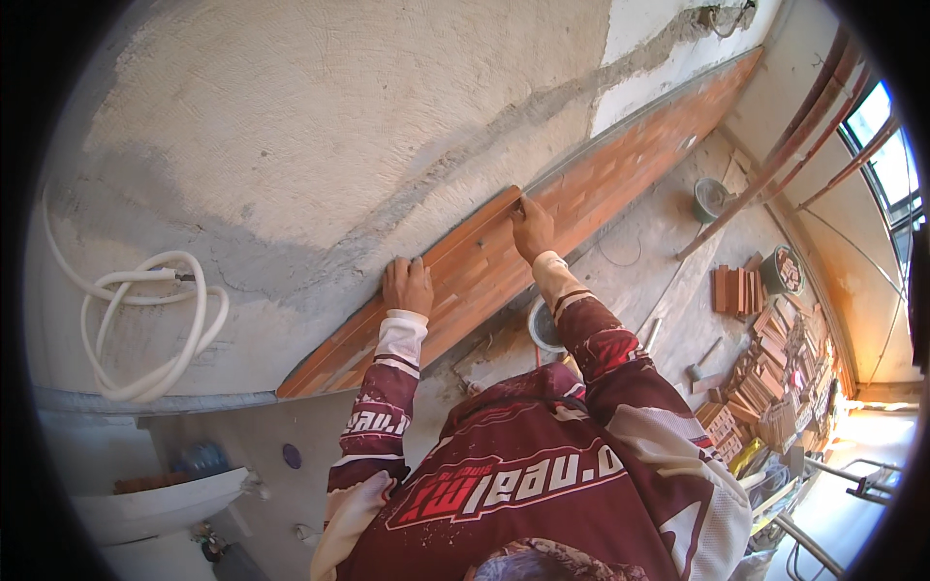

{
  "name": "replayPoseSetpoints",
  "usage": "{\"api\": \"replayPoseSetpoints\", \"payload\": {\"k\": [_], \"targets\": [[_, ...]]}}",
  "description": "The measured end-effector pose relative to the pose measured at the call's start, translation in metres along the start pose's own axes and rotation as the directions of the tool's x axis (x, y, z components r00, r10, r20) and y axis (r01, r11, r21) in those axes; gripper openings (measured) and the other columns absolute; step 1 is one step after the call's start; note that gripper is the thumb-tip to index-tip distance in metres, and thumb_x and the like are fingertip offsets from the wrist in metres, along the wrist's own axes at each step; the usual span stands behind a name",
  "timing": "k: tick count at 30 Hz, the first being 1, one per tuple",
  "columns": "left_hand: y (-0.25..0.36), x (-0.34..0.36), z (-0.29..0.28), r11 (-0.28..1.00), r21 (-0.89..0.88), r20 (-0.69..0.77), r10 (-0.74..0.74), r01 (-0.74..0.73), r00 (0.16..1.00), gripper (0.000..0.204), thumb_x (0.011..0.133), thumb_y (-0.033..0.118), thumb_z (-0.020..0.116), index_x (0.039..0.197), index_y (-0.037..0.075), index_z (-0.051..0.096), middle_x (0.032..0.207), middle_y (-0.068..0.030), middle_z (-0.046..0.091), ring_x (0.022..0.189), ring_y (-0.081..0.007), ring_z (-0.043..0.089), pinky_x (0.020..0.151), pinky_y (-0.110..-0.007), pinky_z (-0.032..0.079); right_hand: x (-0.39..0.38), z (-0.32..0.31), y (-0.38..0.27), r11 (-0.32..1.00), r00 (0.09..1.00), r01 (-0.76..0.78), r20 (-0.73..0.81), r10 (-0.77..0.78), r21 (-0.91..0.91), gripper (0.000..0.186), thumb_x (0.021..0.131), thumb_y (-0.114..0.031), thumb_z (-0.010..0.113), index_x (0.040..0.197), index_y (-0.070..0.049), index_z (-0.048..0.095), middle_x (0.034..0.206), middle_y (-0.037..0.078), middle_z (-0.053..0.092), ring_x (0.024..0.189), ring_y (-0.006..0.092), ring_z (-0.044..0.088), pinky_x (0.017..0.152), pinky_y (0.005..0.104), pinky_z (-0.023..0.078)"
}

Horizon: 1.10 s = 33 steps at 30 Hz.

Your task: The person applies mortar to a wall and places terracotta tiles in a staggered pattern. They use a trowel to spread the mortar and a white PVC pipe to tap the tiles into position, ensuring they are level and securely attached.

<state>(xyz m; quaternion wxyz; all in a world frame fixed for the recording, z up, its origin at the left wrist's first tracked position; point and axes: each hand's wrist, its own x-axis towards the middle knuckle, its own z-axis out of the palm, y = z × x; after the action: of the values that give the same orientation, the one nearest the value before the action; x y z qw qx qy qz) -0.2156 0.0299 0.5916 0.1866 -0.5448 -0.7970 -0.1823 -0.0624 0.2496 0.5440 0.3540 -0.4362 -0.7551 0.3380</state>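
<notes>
A long, thin red brick tile (473,235) lies along the top of the brick facing (630,155) on the lower wall. My right hand (532,229) pinches its right end between thumb and fingers. Toward the tile's left end, my left hand (407,286) is closed over the upper edge, fingertips against the wall side. Above the tile, the rough plastered wall (291,126) carries a grey mortar band. How the tile's back meets the wall is hidden.
A coiled white hose (155,290) hangs at left. Close by my right forearm stands a bucket (544,327); another bucket (710,198) is farther off. Loose brick tiles (765,368) and a mallet (704,360) lie at right, below slanting poles (809,116).
</notes>
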Motion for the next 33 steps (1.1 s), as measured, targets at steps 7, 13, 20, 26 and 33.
{"api": "replayPoseSetpoints", "payload": {"k": [7, 13, 20, 26, 33], "targets": [[-0.001, -0.001, 0.003, 1.000, 0.007, 0.003, -0.025, 0.025, 1.000, 0.019, 0.080, 0.016, 0.069, 0.095, 0.005, 0.067, 0.089, -0.0119, 0.053, 0.089, -0.0328, 0.054, 0.078, -0.044, 0.045, -0.002, 0.004, 0.004, 0.998, 0.997, 0.038, -0.062, -0.034, 0.056, 0.036, 0.087, -0.007, 0.053, 0.123, 0.000, 0.058, 0.112, 0.022, 0.063, 0.105, 0.0392, 0.059, 0.090, 0.0438, 0.047], [-0.002, 0.001, 0.006, 0.999, 0.022, 0.048, -0.035, 0.034, 0.998, 0.019, 0.081, 0.015, 0.070, 0.096, 0.004, 0.067, 0.090, -0.0132, 0.054, 0.090, -0.0341, 0.055, 0.079, -0.045, 0.045, 0.007, -0.018, 0.014, 0.992, 0.992, -0.051, 0.119, 0.037, 0.119, 0.035, 0.087, -0.005, 0.052, 0.121, -0.001, 0.061, 0.111, 0.023, 0.064, 0.105, 0.0404, 0.059, 0.092, 0.0425, 0.046], [-0.004, 0.007, 0.003, 0.999, 0.038, 0.100, -0.013, 0.009, 0.995, 0.019, 0.082, 0.011, 0.068, 0.097, 0.000, 0.067, 0.091, -0.0162, 0.056, 0.090, -0.0361, 0.055, 0.078, -0.046, 0.046, 0.001, -0.020, 0.038, 0.961, 0.995, -0.070, -0.044, 0.085, 0.269, 0.027, 0.091, -0.013, 0.052, 0.112, -0.002, 0.065, 0.107, 0.019, 0.066, 0.103, 0.0376, 0.060, 0.090, 0.0416, 0.047], [0.004, 0.008, -0.001, 0.994, 0.006, 0.141, -0.111, 0.112, 0.984, 0.018, 0.082, 0.008, 0.068, 0.097, -0.002, 0.068, 0.092, -0.0178, 0.058, 0.088, -0.0360, 0.058, 0.077, -0.045, 0.048, -0.002, -0.009, 0.043, 0.935, 0.996, -0.038, -0.057, 0.062, 0.354, 0.024, 0.091, -0.017, 0.053, 0.105, -0.006, 0.068, 0.104, 0.016, 0.064, 0.103, 0.0364, 0.057, 0.090, 0.0433, 0.045], [0.008, 0.011, -0.005, 0.989, 0.139, 0.149, -0.062, 0.041, 0.987, 0.017, 0.082, 0.009, 0.069, 0.094, -0.001, 0.069, 0.089, -0.0169, 0.060, 0.086, -0.0341, 0.059, 0.076, -0.043, 0.049, 0.011, -0.001, 0.042, 0.956, 0.997, 0.074, -0.056, -0.060, 0.283, 0.021, 0.089, -0.021, 0.058, 0.099, -0.009, 0.072, 0.102, 0.012, 0.064, 0.102, 0.0326, 0.057, 0.088, 0.0420, 0.047]]}}
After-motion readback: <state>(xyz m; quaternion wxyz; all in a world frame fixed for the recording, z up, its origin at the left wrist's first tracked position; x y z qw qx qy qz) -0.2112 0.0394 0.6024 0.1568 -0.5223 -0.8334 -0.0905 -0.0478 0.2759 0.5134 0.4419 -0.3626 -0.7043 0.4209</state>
